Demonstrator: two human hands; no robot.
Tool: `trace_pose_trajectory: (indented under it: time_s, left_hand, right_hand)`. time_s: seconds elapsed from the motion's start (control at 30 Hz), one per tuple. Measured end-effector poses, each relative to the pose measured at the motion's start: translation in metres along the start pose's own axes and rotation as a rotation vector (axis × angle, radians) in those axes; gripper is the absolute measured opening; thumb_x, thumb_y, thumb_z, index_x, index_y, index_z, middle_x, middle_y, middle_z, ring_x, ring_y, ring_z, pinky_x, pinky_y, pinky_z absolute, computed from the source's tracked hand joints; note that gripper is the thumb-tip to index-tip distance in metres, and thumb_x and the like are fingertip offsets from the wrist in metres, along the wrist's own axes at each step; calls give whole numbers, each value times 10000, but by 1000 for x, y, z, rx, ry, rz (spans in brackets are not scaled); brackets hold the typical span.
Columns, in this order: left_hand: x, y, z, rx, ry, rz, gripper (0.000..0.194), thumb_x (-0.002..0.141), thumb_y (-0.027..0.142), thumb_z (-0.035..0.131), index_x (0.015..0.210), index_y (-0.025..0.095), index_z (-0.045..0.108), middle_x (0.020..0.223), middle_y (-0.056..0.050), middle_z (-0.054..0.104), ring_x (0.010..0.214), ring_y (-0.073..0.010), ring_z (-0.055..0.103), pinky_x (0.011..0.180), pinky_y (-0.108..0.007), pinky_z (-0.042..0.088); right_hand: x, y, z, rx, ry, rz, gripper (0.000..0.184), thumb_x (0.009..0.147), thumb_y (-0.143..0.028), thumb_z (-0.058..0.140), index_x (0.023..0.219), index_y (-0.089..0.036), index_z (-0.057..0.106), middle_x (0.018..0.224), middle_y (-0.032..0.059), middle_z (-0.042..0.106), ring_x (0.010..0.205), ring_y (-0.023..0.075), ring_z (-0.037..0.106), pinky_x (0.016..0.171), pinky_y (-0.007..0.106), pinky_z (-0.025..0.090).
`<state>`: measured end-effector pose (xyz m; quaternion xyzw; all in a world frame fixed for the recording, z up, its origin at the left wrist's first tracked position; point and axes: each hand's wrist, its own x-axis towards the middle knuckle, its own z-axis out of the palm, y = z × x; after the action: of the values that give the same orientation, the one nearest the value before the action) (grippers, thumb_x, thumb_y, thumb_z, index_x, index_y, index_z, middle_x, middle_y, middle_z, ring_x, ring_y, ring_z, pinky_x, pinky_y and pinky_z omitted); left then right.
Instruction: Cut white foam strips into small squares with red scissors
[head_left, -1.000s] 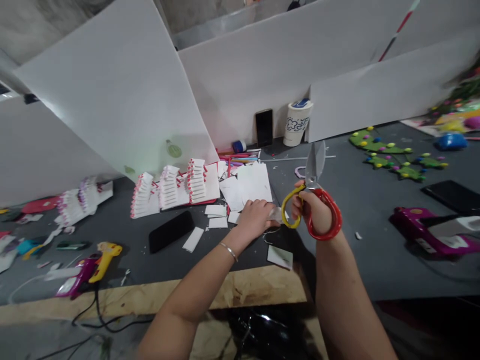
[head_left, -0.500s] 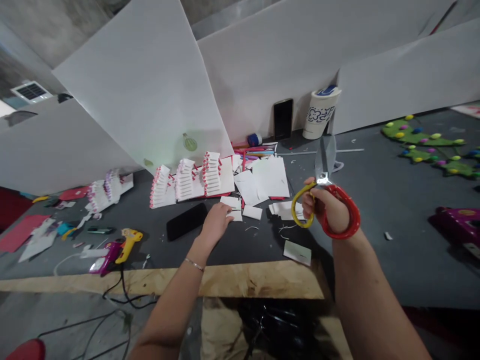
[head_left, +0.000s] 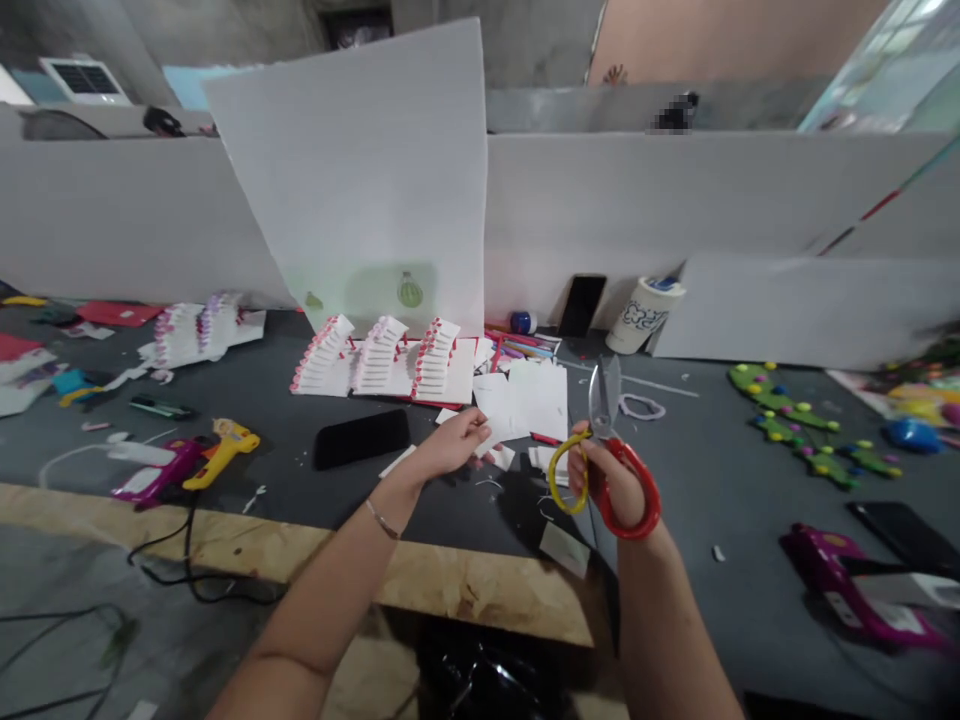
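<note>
My left hand [head_left: 452, 443] is raised a little above the dark table, its fingers pinched on a small white paper piece [head_left: 486, 442] that the fingers partly cover. Scissors [head_left: 603, 400] with one yellow and one red handle loop are in my right hand [head_left: 613, 478], blades pointing up and away. White paper sheets [head_left: 541, 395] lie just beyond my left hand. Between the hands are small white paper pieces [head_left: 504, 458] and thin offcuts. A pale rectangular card [head_left: 565, 550] rests near the table's front edge.
A black phone [head_left: 361, 438] lies left of my left hand. Farther left are a yellow glue gun [head_left: 221, 452] and a purple one [head_left: 161, 472]. Red-tipped white strips [head_left: 437, 362] stand before a white board [head_left: 375, 190]. A paper cup [head_left: 643, 315] stands at the back.
My left hand has lifted from the paper pieces on the table, now with a piece in its fingers. The scissors have come closer to it. The view has tilted up and levelled.
</note>
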<state>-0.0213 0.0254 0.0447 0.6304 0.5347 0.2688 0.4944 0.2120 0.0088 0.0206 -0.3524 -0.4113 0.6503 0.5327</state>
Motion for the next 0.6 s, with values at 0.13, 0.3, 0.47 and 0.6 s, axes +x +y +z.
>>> trace_pose_trajectory:
  time_s: [0.13, 0.3, 0.47, 0.6]
  left_hand:
    - [7, 24, 0, -205, -171, 132, 200, 860, 250, 521, 1035, 154, 512, 882, -61, 681, 731, -151, 659, 587, -242, 502]
    - [8, 43, -12, 56, -82, 417, 307, 848, 160, 494, 1113, 165, 647, 1044, -80, 687, 960, -175, 628, 855, -301, 477]
    - [4, 51, -22, 305, -62, 581, 367, 871, 121, 446, 1139, 210, 679, 1015, -83, 650, 946, -170, 595, 890, -308, 451]
    - [2, 58, -27, 366, -67, 622, 330, 869, 232, 537, 1174, 209, 659, 1056, -96, 619, 975, -197, 585, 898, -322, 447]
  right_hand:
    - [5, 6, 8, -61, 18, -25, 340, 752, -401, 715, 959, -227, 509, 541, -87, 481, 431, 106, 460, 396, 234, 417]
    - [13, 2, 27, 65, -5, 59, 424, 720, -482, 737, 980, -238, 508, 628, -64, 525, 509, 115, 507, 451, 254, 454]
    - [21, -12, 48, 27, 4, -8, 430, 716, -436, 751, 1016, -251, 504, 669, -53, 563, 535, 128, 546, 517, 299, 499]
    - [31, -17, 52, -138, 1, -70, 488, 689, -367, 765, 1083, -255, 498, 679, -57, 574, 549, 150, 572, 543, 330, 518]
